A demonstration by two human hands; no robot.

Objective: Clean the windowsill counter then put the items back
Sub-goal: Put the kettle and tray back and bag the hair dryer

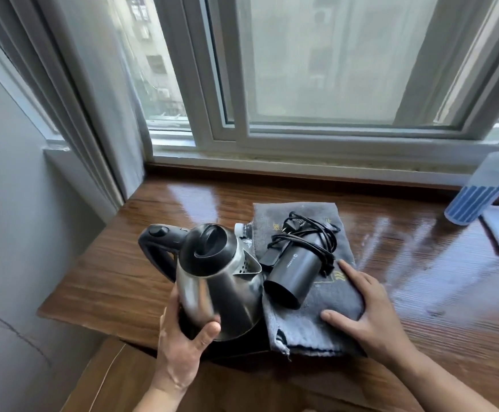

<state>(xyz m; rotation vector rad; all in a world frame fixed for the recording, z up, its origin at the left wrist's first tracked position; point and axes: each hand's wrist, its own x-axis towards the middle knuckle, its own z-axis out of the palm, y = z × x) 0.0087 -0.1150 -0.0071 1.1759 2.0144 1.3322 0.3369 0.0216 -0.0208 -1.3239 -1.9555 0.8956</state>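
Kettle [221, 281] in left grip [183, 349], spout right, handle far-left

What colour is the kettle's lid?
Black; the lid sits on a steel kettle. Head view.

I see a grey curtain [73, 84] hanging at upper left. A sliding window [331, 69] fills the top. Buildings [153, 60] show beyond it.

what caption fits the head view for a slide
Left hand grips a steel kettle while the right hand rests on a gray towel bearing a hair dryer.
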